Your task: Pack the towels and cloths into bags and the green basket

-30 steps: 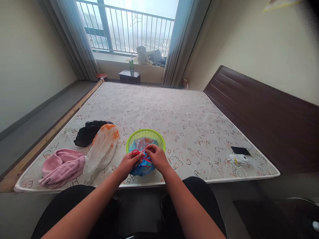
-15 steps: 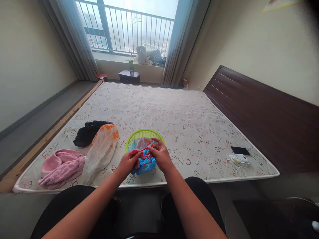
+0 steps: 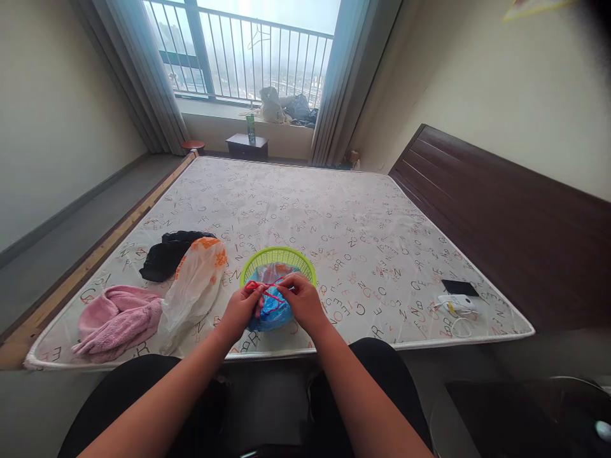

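Red cord [image 3: 272,295] runs between my two hands, above a green plastic basket [image 3: 278,252] at the near edge of the mattress. My left hand [image 3: 242,306] pinches the cord on the left, where part of it loops over the fingers. With thumb and fingertips, my right hand [image 3: 301,299] grips the cord on the other side. A blue plastic bag [image 3: 272,320] lines the basket and hangs over its near side; what lies inside it is mostly hidden by my hands.
Left of the basket lie a white-and-orange plastic bag [image 3: 198,289], a black cloth [image 3: 165,259] and a pink fluffy cloth [image 3: 119,321]. On the right are a black phone [image 3: 459,288] and a white device with a cable [image 3: 457,304]. A dark headboard [image 3: 501,210] borders the mattress [image 3: 305,197].
My right hand has turned over and its fingers have drawn in closer on the cord. My left hand has risen slightly and still holds it.
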Action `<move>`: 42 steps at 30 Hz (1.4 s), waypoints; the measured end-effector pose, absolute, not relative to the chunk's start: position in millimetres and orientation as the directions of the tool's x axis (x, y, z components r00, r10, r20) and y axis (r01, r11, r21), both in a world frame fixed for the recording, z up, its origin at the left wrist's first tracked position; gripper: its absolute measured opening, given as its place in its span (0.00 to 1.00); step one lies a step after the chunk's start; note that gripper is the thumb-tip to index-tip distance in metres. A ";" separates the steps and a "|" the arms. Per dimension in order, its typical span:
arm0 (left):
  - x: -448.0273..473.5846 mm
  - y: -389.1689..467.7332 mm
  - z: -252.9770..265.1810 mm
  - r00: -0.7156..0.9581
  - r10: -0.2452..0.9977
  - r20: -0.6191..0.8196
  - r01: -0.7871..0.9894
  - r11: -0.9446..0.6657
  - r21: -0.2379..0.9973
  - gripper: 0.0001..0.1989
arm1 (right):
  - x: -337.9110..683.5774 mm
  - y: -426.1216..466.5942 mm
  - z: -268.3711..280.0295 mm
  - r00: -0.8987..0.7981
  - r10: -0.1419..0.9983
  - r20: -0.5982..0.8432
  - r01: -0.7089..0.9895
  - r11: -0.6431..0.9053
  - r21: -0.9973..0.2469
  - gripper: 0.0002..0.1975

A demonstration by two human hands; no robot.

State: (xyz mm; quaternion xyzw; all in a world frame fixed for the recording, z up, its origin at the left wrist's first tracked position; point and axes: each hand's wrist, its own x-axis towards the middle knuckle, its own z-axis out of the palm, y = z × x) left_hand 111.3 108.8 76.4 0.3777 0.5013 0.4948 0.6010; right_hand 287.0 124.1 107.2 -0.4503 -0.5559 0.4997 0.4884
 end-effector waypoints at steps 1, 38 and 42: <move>110.9 109.8 76.1 0.007 0.972 -0.234 -0.246 0.229 0.942 0.22 | 286.9 124.3 106.9 -0.059 0.988 0.145 0.048 0.148 -0.988 0.07; 110.0 112.1 82.3 0.016 0.943 -0.333 -0.437 0.306 0.846 0.23 | 285.3 124.7 93.9 -0.433 0.827 0.359 0.423 0.538 -0.729 0.25; 107.5 111.2 82.2 0.067 0.958 -0.277 -0.330 0.284 0.900 0.21 | 286.6 125.7 95.0 -0.480 0.849 0.221 0.420 0.443 -0.792 0.24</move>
